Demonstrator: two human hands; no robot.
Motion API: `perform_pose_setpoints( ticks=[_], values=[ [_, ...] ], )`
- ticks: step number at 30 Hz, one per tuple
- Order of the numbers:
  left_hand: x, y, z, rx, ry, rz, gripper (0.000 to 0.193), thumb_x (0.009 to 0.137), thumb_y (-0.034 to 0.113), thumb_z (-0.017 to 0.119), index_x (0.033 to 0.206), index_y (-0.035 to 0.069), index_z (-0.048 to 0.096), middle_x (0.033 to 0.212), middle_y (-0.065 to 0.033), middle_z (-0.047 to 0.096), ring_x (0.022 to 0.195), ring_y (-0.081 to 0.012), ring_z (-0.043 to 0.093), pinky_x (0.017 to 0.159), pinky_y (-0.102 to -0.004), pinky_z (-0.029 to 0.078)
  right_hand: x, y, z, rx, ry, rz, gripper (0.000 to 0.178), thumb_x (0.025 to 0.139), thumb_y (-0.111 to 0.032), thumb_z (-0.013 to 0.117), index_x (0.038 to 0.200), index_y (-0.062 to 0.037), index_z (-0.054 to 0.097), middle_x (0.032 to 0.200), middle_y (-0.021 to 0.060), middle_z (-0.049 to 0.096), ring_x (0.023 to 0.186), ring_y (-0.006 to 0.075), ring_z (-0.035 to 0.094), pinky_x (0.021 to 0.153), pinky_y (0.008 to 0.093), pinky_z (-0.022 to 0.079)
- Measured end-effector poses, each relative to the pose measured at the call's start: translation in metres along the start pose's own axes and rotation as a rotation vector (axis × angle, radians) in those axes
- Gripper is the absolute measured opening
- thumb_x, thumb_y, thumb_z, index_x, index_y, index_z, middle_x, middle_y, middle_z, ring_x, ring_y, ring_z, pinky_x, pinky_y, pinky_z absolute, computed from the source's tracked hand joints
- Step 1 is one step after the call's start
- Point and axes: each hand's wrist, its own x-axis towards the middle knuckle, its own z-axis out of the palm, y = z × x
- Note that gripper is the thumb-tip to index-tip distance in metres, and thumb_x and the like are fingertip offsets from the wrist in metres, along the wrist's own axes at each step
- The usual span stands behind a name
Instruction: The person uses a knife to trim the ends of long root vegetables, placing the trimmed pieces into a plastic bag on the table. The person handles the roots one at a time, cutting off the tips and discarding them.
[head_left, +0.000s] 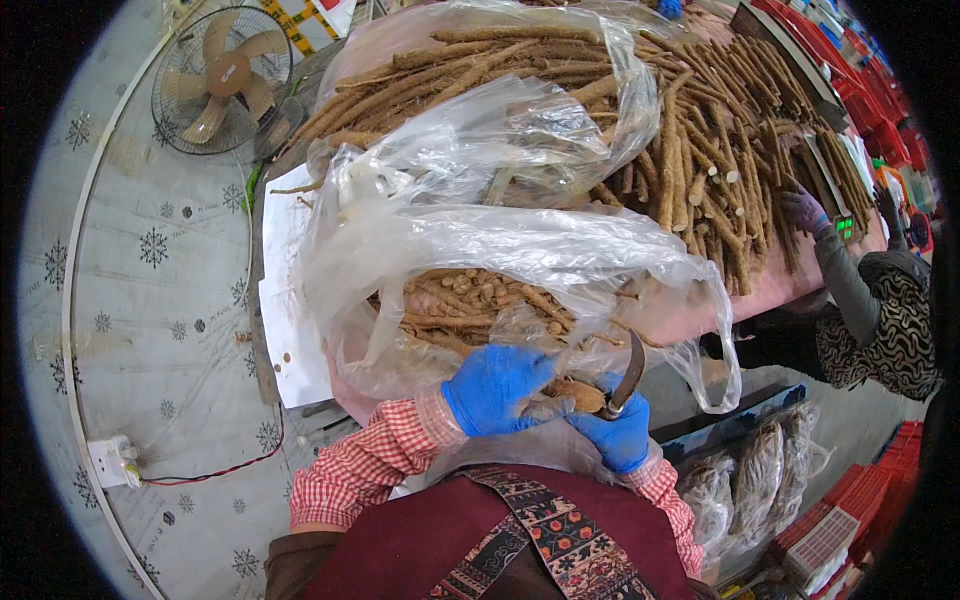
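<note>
My right hand (618, 436), in a blue glove, grips a knife with a dark curved blade (629, 374), its tip pointing up and away from me. A short brown, wood-like piece (580, 396) extends from the blade's base toward my left hand; it looks like the knife's handle. Closed beside its end is my left hand (495, 390), also gloved in blue, with soiled fingertips; whatever is in it is hidden. Just beyond both hands lies a clear plastic bag (520, 240), spread open around long brown roots (450, 322).
Long brown roots (690, 160) are heaped across the pink-covered table (690, 305). At right a co-worker's gloved hand (803, 210) touches the pile. A fan (228, 75) stands far left. Filled plastic bags (758, 470) and red crates (860, 510) are at lower right.
</note>
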Motion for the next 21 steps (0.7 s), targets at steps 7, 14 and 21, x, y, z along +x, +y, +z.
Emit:
perform_pose_setpoints(
  ticks=[7,14,21],
  values=[
    [0.012,0.008,-0.006,-0.247,-0.142,-0.178,0.049,0.09,0.035,0.057,0.129,0.006,0.05,0.106,-0.0223,0.062,0.088,-0.038,0.063,0.072,-0.0438,0.052,-0.001,-0.006,-0.008,0.049,0.228,0.2,0.018,0.079,0.0,0.072,0.089,-0.0003,0.058,0.081,0.003,0.062,0.073,0.0115,0.058,0.064,0.0284,0.048],
    [-0.007,-0.001,0.01,-0.415,-0.025,-0.26,0.045,0.092,0.034,0.055,0.126,0.006,0.051,0.106,-0.0223,0.062,0.089,-0.0404,0.062,0.075,-0.044,0.051,-0.002,-0.008,-0.005,-0.762,0.245,-0.39,0.017,0.079,-0.013,0.071,0.086,-0.0061,0.058,0.071,0.0136,0.055,0.057,0.0318,0.056,0.051,0.0352,0.046],
    [-0.013,-0.003,0.004,-0.478,-0.027,-0.324,0.039,0.092,0.031,0.055,0.117,0.001,0.054,0.099,-0.0236,0.063,0.09,-0.0395,0.063,0.077,-0.0411,0.049,0.01,-0.005,0.003,-0.846,0.133,-0.329,0.018,0.079,-0.02,0.07,0.088,-0.0077,0.061,0.077,0.0132,0.06,0.066,0.0341,0.062,0.059,0.041,0.05]
  ],
)
